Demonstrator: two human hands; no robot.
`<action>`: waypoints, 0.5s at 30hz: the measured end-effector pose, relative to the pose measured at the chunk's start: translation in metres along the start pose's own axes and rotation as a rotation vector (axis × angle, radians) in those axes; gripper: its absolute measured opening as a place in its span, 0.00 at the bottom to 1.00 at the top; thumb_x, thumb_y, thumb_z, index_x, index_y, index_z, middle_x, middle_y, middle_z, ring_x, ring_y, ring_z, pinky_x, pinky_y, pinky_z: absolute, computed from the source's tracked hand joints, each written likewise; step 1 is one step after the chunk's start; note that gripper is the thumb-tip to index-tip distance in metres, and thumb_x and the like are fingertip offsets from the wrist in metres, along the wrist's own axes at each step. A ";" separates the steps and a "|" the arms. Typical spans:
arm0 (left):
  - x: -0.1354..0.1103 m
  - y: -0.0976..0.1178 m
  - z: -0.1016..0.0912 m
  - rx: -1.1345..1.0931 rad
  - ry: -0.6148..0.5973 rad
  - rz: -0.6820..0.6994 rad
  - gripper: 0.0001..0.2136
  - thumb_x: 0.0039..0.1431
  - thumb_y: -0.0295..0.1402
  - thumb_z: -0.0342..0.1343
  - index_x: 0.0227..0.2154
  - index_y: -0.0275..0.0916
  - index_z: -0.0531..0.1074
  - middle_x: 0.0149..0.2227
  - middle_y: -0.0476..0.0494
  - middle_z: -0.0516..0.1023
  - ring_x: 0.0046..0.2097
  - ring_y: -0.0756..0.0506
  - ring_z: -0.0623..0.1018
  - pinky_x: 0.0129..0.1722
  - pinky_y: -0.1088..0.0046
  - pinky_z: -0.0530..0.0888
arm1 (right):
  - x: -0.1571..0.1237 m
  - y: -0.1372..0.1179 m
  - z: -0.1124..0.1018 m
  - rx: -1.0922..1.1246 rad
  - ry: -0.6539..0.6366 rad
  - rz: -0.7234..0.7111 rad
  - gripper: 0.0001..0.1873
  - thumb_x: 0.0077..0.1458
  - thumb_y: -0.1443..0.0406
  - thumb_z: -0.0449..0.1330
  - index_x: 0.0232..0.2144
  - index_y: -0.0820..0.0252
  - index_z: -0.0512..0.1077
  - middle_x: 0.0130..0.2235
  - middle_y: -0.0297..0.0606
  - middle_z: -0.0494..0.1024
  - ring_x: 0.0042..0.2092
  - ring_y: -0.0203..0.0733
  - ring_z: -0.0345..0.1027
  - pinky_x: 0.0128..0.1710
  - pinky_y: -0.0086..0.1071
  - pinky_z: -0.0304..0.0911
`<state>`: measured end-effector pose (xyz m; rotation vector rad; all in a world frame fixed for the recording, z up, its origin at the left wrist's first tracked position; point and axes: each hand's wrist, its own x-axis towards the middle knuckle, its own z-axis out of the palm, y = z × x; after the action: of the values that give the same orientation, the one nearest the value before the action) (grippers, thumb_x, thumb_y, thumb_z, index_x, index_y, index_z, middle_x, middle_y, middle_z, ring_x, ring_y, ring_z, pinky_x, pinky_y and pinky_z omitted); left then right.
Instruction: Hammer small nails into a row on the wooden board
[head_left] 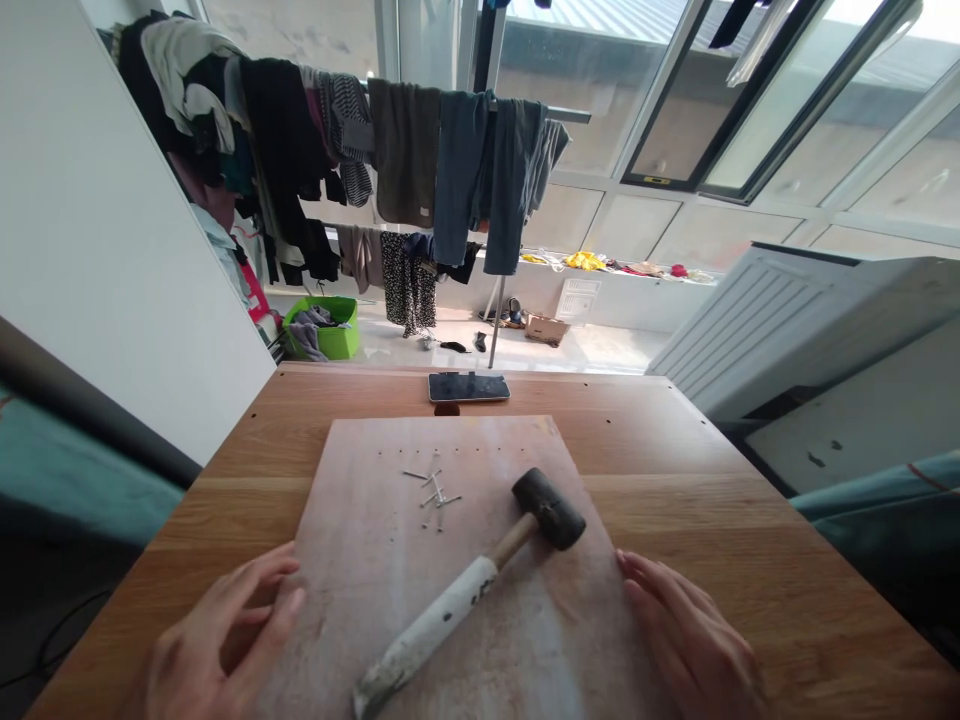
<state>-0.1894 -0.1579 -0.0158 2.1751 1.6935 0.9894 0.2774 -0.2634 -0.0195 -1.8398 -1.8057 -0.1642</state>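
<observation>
Taking the middle of the board (360,560) as the centre of my clock, my left hand (225,640) sits at about 8 o'clock, beside the board's left edge. Its grip is fairly wide: thumb and forefinger stand apart with a gap between them, and the thumb tip reaches over the edge. My right hand (694,640) is at 4 o'clock, fingers close together and touching the right edge; its thumb is out of my sight, so I cannot tell how wide or narrow that grip is.

The board lies flat on the wooden counter (675,500), between my two hands. Across it, slantwise, lies the mallet (472,588): black head at 2 o'clock, white-wrapped handle running down to 7 o'clock, near me. Neither hand touches it. A loose scatter of nails (436,490) lies just shy of 12 o'clock, some of them crossing, apart from the mallet head. Farther up, a row of small dark dots (457,450) runs along near the board's far edge.

Beyond that edge, at 12 o'clock, a phone (469,386) lies flat on the counter, with a small dark brown piece (447,409) just this side of it. Past the counter at 11 o'clock stands a green tub (341,330) with cloth in it.
</observation>
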 end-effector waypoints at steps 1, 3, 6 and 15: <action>0.000 0.014 0.006 -0.049 -0.025 0.005 0.13 0.68 0.48 0.53 0.48 0.50 0.76 0.46 0.50 0.86 0.30 0.47 0.85 0.29 0.76 0.83 | -0.005 0.013 -0.004 -0.032 -0.006 0.036 0.18 0.71 0.55 0.53 0.52 0.55 0.77 0.50 0.39 0.85 0.51 0.50 0.80 0.52 0.42 0.78; 0.003 0.034 0.016 -0.117 -0.087 0.065 0.12 0.68 0.47 0.54 0.45 0.48 0.77 0.48 0.48 0.85 0.31 0.48 0.85 0.30 0.77 0.83 | -0.012 0.036 -0.012 -0.090 0.004 0.107 0.21 0.70 0.51 0.52 0.49 0.55 0.79 0.48 0.40 0.86 0.49 0.52 0.81 0.52 0.44 0.78; 0.014 0.050 0.028 -0.096 -0.123 0.223 0.11 0.69 0.44 0.54 0.43 0.46 0.77 0.45 0.47 0.85 0.37 0.46 0.85 0.36 0.75 0.83 | -0.017 0.055 -0.021 -0.134 0.050 0.195 0.29 0.69 0.44 0.48 0.47 0.56 0.79 0.45 0.43 0.86 0.47 0.54 0.82 0.51 0.46 0.77; 0.091 0.121 0.065 0.091 -0.395 0.593 0.09 0.69 0.27 0.50 0.45 0.41 0.73 0.43 0.43 0.77 0.44 0.41 0.78 0.45 0.61 0.78 | 0.000 -0.032 -0.012 0.162 -0.071 0.249 0.23 0.70 0.49 0.51 0.53 0.53 0.77 0.26 0.33 0.78 0.25 0.41 0.75 0.28 0.30 0.70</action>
<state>-0.0452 -0.0977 0.0347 2.7750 0.9523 0.5285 0.2499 -0.2701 0.0000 -1.9527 -1.5672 0.1379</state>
